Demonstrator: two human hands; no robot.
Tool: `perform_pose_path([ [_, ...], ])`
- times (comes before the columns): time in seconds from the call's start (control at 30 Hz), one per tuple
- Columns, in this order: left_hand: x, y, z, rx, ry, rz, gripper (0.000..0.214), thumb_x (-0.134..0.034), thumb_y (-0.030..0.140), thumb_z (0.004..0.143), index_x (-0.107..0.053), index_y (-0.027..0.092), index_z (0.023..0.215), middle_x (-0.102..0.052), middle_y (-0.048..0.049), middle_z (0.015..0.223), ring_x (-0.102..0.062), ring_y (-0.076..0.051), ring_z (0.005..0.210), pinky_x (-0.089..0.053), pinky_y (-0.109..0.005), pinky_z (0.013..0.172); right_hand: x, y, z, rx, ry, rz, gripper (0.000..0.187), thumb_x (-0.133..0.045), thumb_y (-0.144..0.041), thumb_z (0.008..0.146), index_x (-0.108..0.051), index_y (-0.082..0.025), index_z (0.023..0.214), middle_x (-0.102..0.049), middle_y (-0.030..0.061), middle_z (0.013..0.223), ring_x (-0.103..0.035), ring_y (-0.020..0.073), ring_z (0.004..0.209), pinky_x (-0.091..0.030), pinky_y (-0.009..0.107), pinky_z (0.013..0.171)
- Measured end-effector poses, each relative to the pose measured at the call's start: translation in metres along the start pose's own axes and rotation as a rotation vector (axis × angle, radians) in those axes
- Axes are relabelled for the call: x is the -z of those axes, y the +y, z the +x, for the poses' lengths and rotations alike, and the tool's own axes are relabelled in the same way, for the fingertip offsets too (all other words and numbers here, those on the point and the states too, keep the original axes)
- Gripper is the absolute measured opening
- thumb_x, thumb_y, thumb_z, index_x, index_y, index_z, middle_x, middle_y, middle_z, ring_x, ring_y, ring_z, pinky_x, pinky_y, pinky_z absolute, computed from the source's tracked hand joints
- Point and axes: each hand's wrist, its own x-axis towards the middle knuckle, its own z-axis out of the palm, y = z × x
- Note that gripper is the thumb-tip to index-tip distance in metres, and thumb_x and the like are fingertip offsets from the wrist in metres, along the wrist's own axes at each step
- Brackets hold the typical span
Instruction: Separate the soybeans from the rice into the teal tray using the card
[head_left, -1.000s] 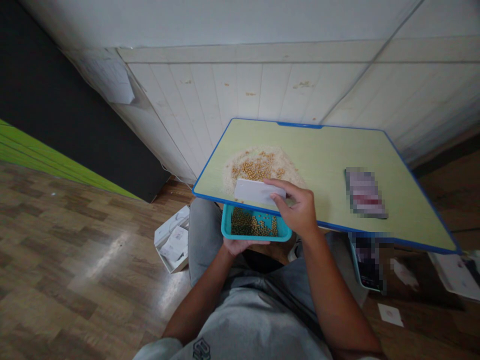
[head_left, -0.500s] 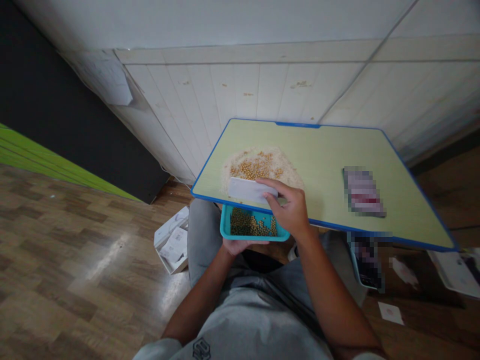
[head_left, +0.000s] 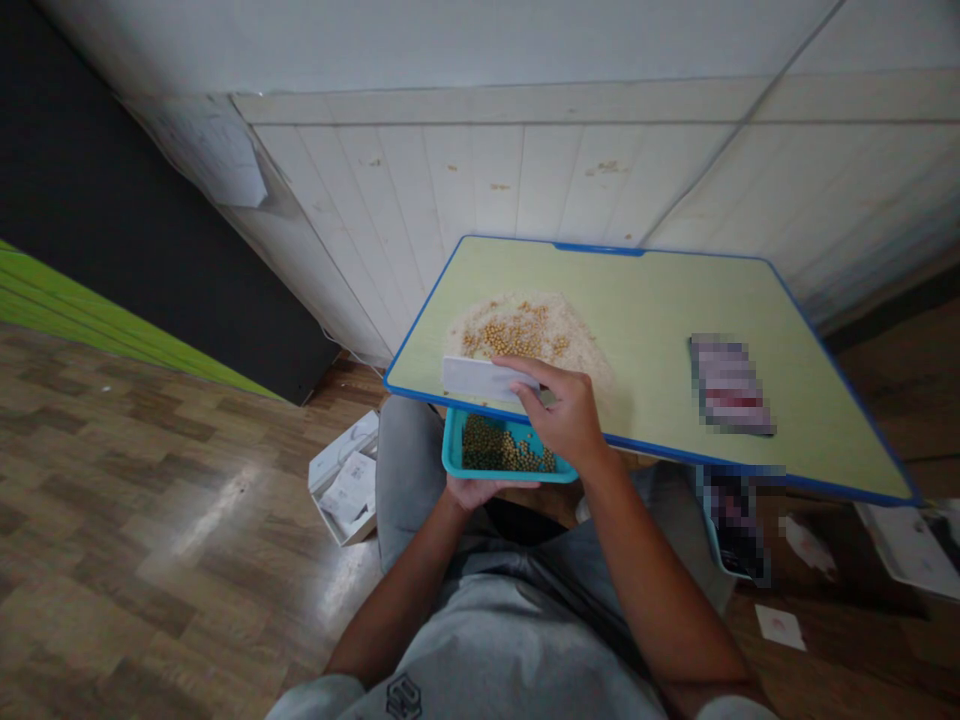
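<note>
My right hand (head_left: 559, 405) pinches a flat white rectangular card or scraper (head_left: 480, 377), held on edge at the front of the tabletop. Just behind it, yellow soybeans (head_left: 510, 332) lie mixed with pale grains like rice (head_left: 577, 325) in a spread heap. Below the table's front edge, a turquoise plastic tray (head_left: 452, 445) holds dark green beans and yellowish beans (head_left: 491, 445). My left hand (head_left: 476, 492) supports that tray from underneath, its fingers mostly hidden by the tray.
The light green table (head_left: 660, 300) has a blue rim and stands against a white panelled wall (head_left: 480, 170). A blurred-out packet (head_left: 729, 385) lies on its right side. An open white box (head_left: 345, 480) sits on the wooden floor to the left.
My right hand has moved the white card a little to the left along the table's front edge. The tray and my left hand stay in place.
</note>
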Motion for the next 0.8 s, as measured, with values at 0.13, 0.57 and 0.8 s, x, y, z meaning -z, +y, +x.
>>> perform_pose_path([
  [0.13, 0.002, 0.001, -0.002, -0.018, 0.044, 0.0, 0.083, -0.018, 0.077, 0.105, -0.065, 0.032, 0.156, -0.039, -0.0094, 0.182, -0.02, -0.057, 0.168, -0.007, -0.094, 0.122, -0.009, 0.0, 0.006, 0.006, -0.02, 0.014, 0.044, -0.059, -0.015, 0.101, -0.081, -0.036, 0.133, -0.083, -0.0038, 0.133, -0.08, 0.0204, 0.125, -0.065, 0.039, 0.109],
  [0.57, 0.008, 0.037, -0.023, -0.127, 0.403, 0.08, 0.088, -0.009, 0.073, 0.107, -0.077, 0.029, 0.14, -0.061, -0.0079, 0.166, -0.023, -0.057, 0.166, -0.03, -0.087, 0.119, -0.026, 0.001, 0.02, 0.04, -0.099, 0.032, 0.05, -0.057, -0.009, 0.102, -0.078, -0.039, 0.137, -0.08, -0.0075, 0.139, -0.078, 0.0196, 0.128, -0.066, 0.039, 0.111],
  [0.8, 0.004, 0.044, -0.03, -0.137, 0.484, 0.11, 0.086, -0.012, 0.073, 0.106, -0.075, 0.027, 0.143, -0.069, -0.0095, 0.156, -0.023, -0.057, 0.166, -0.031, -0.086, 0.12, -0.041, 0.001, 0.03, 0.06, -0.178, 0.044, 0.051, -0.056, -0.008, 0.102, -0.078, -0.036, 0.137, -0.082, -0.0062, 0.137, -0.079, 0.018, 0.126, -0.064, 0.037, 0.111],
])
